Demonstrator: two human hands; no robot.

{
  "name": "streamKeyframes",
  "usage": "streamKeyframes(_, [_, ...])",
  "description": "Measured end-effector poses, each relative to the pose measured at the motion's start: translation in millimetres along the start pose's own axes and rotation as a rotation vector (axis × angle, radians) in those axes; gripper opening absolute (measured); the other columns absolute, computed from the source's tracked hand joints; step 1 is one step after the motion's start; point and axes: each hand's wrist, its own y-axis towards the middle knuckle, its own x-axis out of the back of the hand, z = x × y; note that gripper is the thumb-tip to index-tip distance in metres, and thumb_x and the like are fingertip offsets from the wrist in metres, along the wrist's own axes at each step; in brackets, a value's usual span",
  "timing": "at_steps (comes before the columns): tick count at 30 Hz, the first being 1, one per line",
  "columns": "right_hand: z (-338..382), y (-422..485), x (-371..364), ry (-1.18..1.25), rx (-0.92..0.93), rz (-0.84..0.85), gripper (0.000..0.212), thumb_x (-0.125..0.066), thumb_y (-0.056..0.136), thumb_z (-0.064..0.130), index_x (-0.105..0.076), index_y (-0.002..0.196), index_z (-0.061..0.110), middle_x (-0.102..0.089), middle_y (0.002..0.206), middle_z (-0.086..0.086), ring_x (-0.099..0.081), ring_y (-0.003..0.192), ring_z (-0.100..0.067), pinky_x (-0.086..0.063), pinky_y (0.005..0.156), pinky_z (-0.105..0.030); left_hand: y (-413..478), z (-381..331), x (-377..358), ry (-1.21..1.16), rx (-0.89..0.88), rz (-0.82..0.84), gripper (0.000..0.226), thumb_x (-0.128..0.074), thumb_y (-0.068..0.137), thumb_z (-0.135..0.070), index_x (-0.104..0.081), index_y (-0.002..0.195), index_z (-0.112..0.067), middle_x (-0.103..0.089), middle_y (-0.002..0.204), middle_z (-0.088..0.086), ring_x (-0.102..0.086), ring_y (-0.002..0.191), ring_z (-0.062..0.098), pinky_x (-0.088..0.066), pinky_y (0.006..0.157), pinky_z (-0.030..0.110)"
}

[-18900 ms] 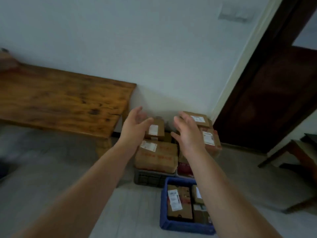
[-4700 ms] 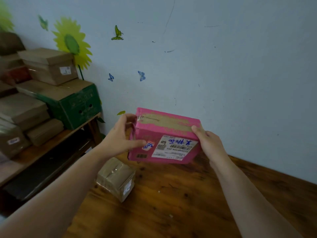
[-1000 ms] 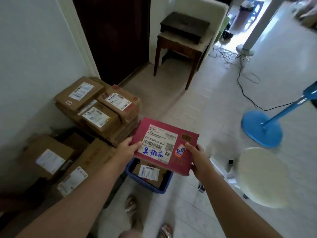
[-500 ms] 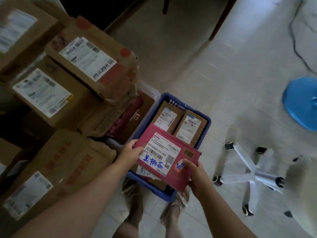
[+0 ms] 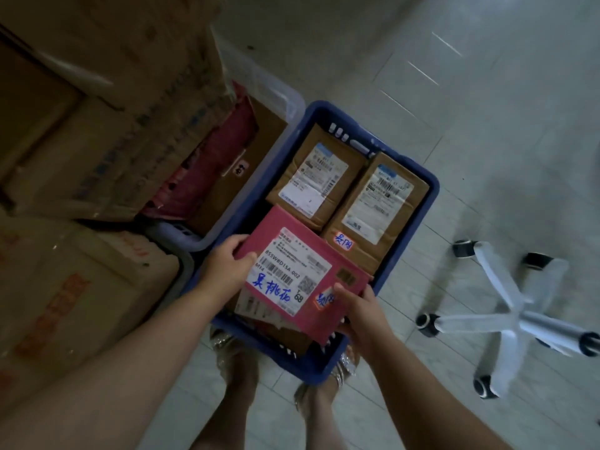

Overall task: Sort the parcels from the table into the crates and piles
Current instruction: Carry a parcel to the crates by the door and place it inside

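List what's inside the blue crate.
In the blue crate, a brown parcel and a second brown parcel sit at the far end. The pink parcel, gripped by left hand and right hand, covers the near end; only another parcel's edge shows.

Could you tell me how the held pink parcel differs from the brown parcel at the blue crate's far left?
The pink parcel is pink; the brown parcel is plain brown. The left hand and right hand grip the pink parcel above the blue crate; the brown parcel lies inside, untouched. The pink parcel's label bears blue handwriting; the brown parcel's shows only print. Both show white labels face up.
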Motion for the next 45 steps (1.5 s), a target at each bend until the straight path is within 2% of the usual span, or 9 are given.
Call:
streamKeyframes(11, [16, 1, -24, -0.116, -0.052, -0.063, 0.034, -0.062, 0.09, 0.024, -0.052, 0.121, 0.013, -0.065, 0.115, -0.012, -0.063, 0.102, -0.032, -0.049, 0.09, -0.057, 3, -22, 11, 0.47, -0.07, -0.14, 0.033, -0.05, 0.096, -0.03, -0.056, 0.125, -0.017, -0.064, 0.114, 0.011, -0.059, 0.1, 0.031, -0.049, 0.081, 0.038])
streamKeyframes(18, [37, -40, -20, -0.177, 0.001, -0.192, 0.04, -0.06, 0.091, 0.024, -0.049, 0.127, 0.012, -0.063, 0.116, -0.008, -0.06, 0.096, -0.022, -0.049, 0.079, -0.04, -24, -38, 31, 0.245, 0.009, -0.118, 0.061, -0.056, 0.092, -0.035, -0.034, 0.145, -0.012, -0.042, 0.144, 0.013, -0.047, 0.125, 0.031, -0.041, 0.095, 0.038])
streamKeyframes(21, [58, -84, -13, -0.187, 0.017, -0.17, 0.012, -0.056, 0.094, 0.023, -0.059, 0.102, 0.015, -0.064, 0.086, 0.001, -0.058, 0.072, -0.012, -0.047, 0.06, -0.034, -57, -55, 48, 0.184, 0.01, -0.108, 0.059, -0.056, 0.092, -0.035, -0.037, 0.143, -0.012, -0.044, 0.143, 0.011, -0.046, 0.126, 0.029, -0.039, 0.096, 0.035])
streamKeyframes(23, [74, -115, -11, -0.202, 0.022, -0.176, 0.008, -0.055, 0.094, 0.024, -0.058, 0.089, 0.019, -0.061, 0.08, 0.002, -0.055, 0.068, -0.012, -0.052, 0.073, -0.044, -83, -72, 57, 0.168, -0.008, -0.071, 0.059, -0.057, 0.092, -0.036, -0.038, 0.142, -0.012, -0.045, 0.143, 0.01, -0.047, 0.125, 0.026, -0.039, 0.091, 0.031])
streamKeyframes(29, [125, -217, -22, -0.122, 0.107, -0.163, 0.035, -0.057, 0.093, 0.027, -0.05, 0.122, 0.008, -0.063, 0.094, -0.005, -0.06, 0.074, -0.017, -0.047, 0.064, -0.034, -183, -140, 87, 0.128, -0.17, -0.023, 0.056, -0.059, 0.091, -0.035, -0.043, 0.14, -0.013, -0.051, 0.136, 0.009, -0.052, 0.115, 0.021, -0.038, 0.078, 0.025])
streamKeyframes(32, [140, -264, -28, -0.101, 0.158, -0.111, 0.04, -0.058, 0.092, 0.028, -0.05, 0.127, 0.008, -0.062, 0.103, -0.01, -0.063, 0.073, -0.022, -0.051, 0.059, -0.035, -234, -161, 98, 0.064, -0.243, -0.067, 0.052, -0.061, 0.089, -0.037, -0.05, 0.133, -0.013, -0.056, 0.129, 0.009, -0.054, 0.103, 0.018, -0.04, 0.079, 0.026])
streamKeyframes(36, [147, -331, -24, -0.123, 0.278, -0.011, 0.015, -0.059, 0.092, 0.028, -0.059, 0.099, 0.015, -0.062, 0.073, 0.001, -0.062, 0.052, -0.013, -0.047, 0.041, -0.024, -308, -171, 107, -0.057, -0.284, -0.181, 0.054, -0.064, 0.086, -0.039, -0.05, 0.133, -0.016, -0.054, 0.131, 0.006, -0.052, 0.101, 0.014, -0.047, 0.078, 0.027])
streamKeyframes(41, [141, -426, -21, -0.308, 0.451, 0.139, 0.014, -0.054, 0.093, 0.032, -0.054, 0.087, 0.019, -0.061, 0.094, -0.006, -0.062, 0.082, -0.021, -0.054, 0.067, -0.035, -426, -168, 120, -0.298, -0.341, -0.384, 0.052, -0.065, 0.086, -0.035, -0.052, 0.131, -0.014, -0.054, 0.133, 0.009, -0.054, 0.117, 0.021, -0.045, 0.098, 0.035])
streamKeyframes(45, [132, -492, -30, -0.299, 0.537, 0.233, 0.016, -0.06, 0.09, 0.03, -0.053, 0.077, 0.024, -0.054, 0.078, 0.004, -0.051, 0.067, -0.01, -0.044, 0.051, -0.028, -501, -160, 135, -0.384, -0.369, -0.502, 0.051, -0.061, 0.089, -0.034, -0.048, 0.135, -0.017, -0.051, 0.137, 0.005, -0.05, 0.121, 0.019, -0.043, 0.091, 0.029])
